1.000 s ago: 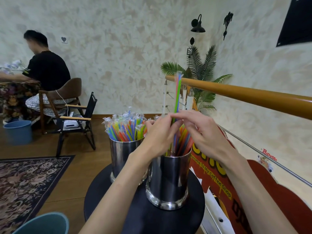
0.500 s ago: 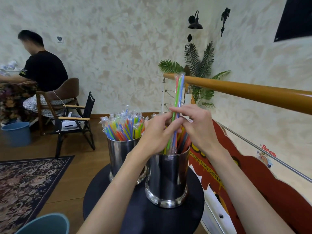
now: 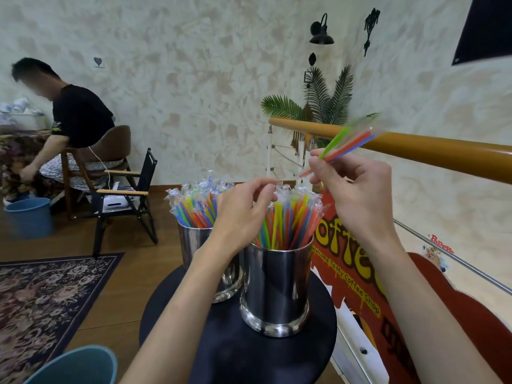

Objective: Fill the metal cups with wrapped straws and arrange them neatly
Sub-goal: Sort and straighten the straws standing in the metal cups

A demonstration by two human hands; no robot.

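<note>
Round black table (image 3: 318,322), lower centre of frame, carries two metal cups standing upright and touching or nearly so. Near cup (image 3: 275,289) sits centre frame; far cup (image 3: 194,245) sits just behind and left of it, partly hidden by the left forearm. Both are packed with wrapped straws standing on end: near bundle (image 3: 291,220) fans slightly to the right, far bundle (image 3: 194,206) leans left.

Right hand (image 3: 357,195), right of centre, pinches a few loose straws (image 3: 346,144) between thumb and fingertips. These are held clear above the near cup, slanting up toward the upper right across the handrail (image 3: 443,151). Left hand (image 3: 243,214), centre frame, rests over the near bundle with fingers curled about the wrapper tips; whether it actually grips any cannot be told.

Step in hand, as judged: rearranging the near cup, with a few straws lifted out for reseating. The next move calls for turning the loose straws upright, finding a gap in the near bundle and sliding them down, with the left hand parting or steadying the rest.

Edges and room: the near cup stands toward the table's right edge, with a drop beside the red sign (image 3: 360,273). The handrail crosses close behind the raised straws. Open room lies above the cups and toward the lower left of the table.
</note>
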